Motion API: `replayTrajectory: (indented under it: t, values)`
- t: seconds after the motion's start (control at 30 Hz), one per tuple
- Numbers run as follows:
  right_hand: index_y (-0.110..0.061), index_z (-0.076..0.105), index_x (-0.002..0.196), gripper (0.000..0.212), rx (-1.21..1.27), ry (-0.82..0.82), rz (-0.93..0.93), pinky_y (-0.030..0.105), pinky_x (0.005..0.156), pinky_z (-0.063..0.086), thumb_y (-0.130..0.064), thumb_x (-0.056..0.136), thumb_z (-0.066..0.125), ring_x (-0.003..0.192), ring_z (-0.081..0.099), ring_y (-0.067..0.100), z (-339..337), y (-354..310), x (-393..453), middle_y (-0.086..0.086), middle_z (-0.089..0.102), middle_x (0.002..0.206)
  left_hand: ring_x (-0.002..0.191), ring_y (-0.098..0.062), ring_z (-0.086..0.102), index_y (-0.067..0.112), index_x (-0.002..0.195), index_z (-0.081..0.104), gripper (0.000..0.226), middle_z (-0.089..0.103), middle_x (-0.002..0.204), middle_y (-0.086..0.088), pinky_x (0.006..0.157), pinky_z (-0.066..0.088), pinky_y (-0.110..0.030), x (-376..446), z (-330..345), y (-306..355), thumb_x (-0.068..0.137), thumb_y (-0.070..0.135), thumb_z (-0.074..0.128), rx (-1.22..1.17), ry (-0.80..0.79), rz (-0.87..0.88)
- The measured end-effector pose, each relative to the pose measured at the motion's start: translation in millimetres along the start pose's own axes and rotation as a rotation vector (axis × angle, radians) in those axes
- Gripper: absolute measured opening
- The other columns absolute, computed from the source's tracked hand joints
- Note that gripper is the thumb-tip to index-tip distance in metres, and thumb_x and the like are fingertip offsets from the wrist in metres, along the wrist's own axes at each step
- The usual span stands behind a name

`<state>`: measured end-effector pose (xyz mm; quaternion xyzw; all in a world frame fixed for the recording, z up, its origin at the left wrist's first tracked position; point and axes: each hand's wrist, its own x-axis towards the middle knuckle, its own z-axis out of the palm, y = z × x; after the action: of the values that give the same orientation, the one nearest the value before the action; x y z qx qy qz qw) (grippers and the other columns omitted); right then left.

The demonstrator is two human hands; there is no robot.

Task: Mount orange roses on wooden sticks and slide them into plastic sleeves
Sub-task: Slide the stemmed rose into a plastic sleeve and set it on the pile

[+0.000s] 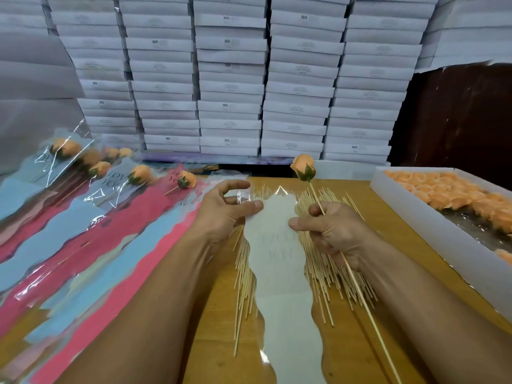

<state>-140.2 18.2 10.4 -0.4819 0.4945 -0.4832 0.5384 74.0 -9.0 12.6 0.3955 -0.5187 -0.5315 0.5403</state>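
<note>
Stacks of flat white boxes [230, 79] fill the upper frame, several columns side by side, some w/ small "SGS" print on the front edges. Dark brown panel [457, 115] at upper right, beside the stacks. Wooden tabletop [216, 314] w/ light grain across the lower centre & lower right.

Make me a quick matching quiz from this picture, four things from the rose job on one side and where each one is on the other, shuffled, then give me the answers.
Things
1. mounted rose
2. white sleeve
3. loose sticks
4. unmounted rose heads

Places
A. in the white box at the right
B. spread on the wooden table, under the sleeve
C. on a stick gripped by the right hand
D. pinched at its top by the left hand

Pairs: 1-C, 2-D, 3-B, 4-A
</note>
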Motion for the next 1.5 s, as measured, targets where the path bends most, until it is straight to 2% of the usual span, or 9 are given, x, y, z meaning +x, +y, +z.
replayTrajectory:
  t: [0.13, 0.37, 0.53, 0.77, 0.97, 1.1, 1.27, 1.37, 1.5]
  values:
    - [-0.018, 0.042, 0.082, 0.045, -0.035, 0.038, 0.004, 0.015, 0.030, 0.020, -0.005, 0.077, 0.084, 0.030, 0.026, 0.008, 1, -3, -3, -0.006, 0.042, 0.044, 0.070, -0.025, 0.064, 0.015, 0.116, 0.063, 0.035, 0.058, 0.067, -0.011, 0.078, 0.058, -0.046, -3, 1, -2, 0.085, 0.004, 0.076, 0.203, -0.009, 0.108]
    - [-0.018, 0.041, 0.082, 0.047, -0.027, 0.038, 0.026, 0.015, 0.031, 0.020, 0.000, 0.076, 0.084, 0.030, 0.026, 0.008, 1, -3, -5, -0.006, 0.044, 0.045, 0.076, -0.022, 0.062, -0.004, 0.099, 0.067, 0.007, 0.067, 0.092, -0.024, 0.063, 0.051, -0.029, -8, 5, -3, 0.094, -0.001, 0.064, 0.382, -0.028, 0.245]
    - [-0.019, 0.039, 0.081, 0.049, 0.025, 0.016, 0.059, 0.015, 0.031, 0.020, 0.001, 0.075, 0.083, 0.033, 0.028, 0.007, -1, -1, -2, -0.001, 0.051, 0.051, 0.121, -0.011, 0.055, 0.004, 0.091, 0.075, 0.005, 0.062, 0.127, 0.002, 0.094, 0.047, -0.033, -5, 3, -4, 0.087, 0.002, 0.073, 0.493, 0.044, 0.368]
    - [-0.014, 0.045, 0.079, 0.038, 0.038, -0.024, 0.139, 0.014, 0.029, 0.019, 0.003, 0.078, 0.079, 0.031, 0.030, 0.005, -1, 1, 0, 0.007, 0.064, 0.062, 0.128, -0.007, 0.048, 0.012, 0.093, 0.080, 0.013, 0.056, 0.138, 0.008, 0.088, 0.043, -0.028, -3, -1, -4, 0.086, 0.002, 0.074, 0.549, 0.065, 0.431]
    - [-0.013, 0.047, 0.077, 0.036, 0.003, -0.025, 0.147, 0.014, 0.029, 0.019, 0.003, 0.079, 0.079, 0.030, 0.031, 0.005, -3, 2, 1, 0.003, 0.058, 0.053, 0.103, -0.018, 0.062, 0.013, 0.087, 0.078, 0.014, 0.074, 0.104, 0.002, 0.083, 0.047, -0.034, -4, -2, -9, 0.087, 0.000, 0.071, 0.376, 0.068, 0.315]
    - [-0.011, 0.048, 0.074, 0.035, 0.030, -0.051, 0.162, 0.014, 0.028, 0.020, 0.004, 0.076, 0.079, 0.030, 0.030, 0.005, -1, 2, 1, 0.007, 0.060, 0.060, 0.072, -0.005, 0.061, 0.004, 0.094, 0.073, 0.009, 0.071, 0.090, -0.001, 0.065, 0.047, -0.019, -5, -5, -8, 0.092, 0.001, 0.065, 0.241, 0.013, 0.243]
    - [-0.008, 0.051, 0.071, 0.026, 0.082, -0.189, 0.219, 0.013, 0.025, 0.019, -0.006, 0.064, 0.076, 0.028, 0.030, 0.002, 1, -1, -1, 0.002, 0.055, 0.054, 0.102, -0.014, 0.068, 0.003, 0.079, 0.075, 0.023, 0.071, 0.118, -0.001, 0.081, 0.055, -0.028, -4, -2, -4, 0.087, -0.013, 0.060, -0.044, -0.025, 0.219]
    - [-0.006, 0.058, 0.069, 0.013, 0.126, -0.295, 0.267, 0.013, 0.024, 0.020, -0.005, 0.073, 0.070, 0.026, 0.031, 0.002, 2, -4, -4, 0.001, 0.055, 0.053, 0.089, -0.013, 0.071, 0.002, 0.072, 0.075, 0.030, 0.076, 0.100, -0.004, 0.071, 0.056, -0.023, -3, -1, -2, 0.082, -0.018, 0.055, -0.250, -0.048, 0.189]
    - [-0.015, 0.063, 0.048, 0.042, 0.114, -0.340, 0.257, 0.012, 0.025, 0.020, -0.003, 0.088, 0.062, 0.026, 0.031, 0.001, 3, -4, -7, -0.003, 0.054, 0.046, 0.071, -0.019, 0.067, 0.000, 0.084, 0.072, 0.015, 0.072, 0.083, -0.009, 0.064, 0.057, -0.026, -6, 1, -4, 0.070, -0.002, 0.067, -0.318, -0.071, 0.138]
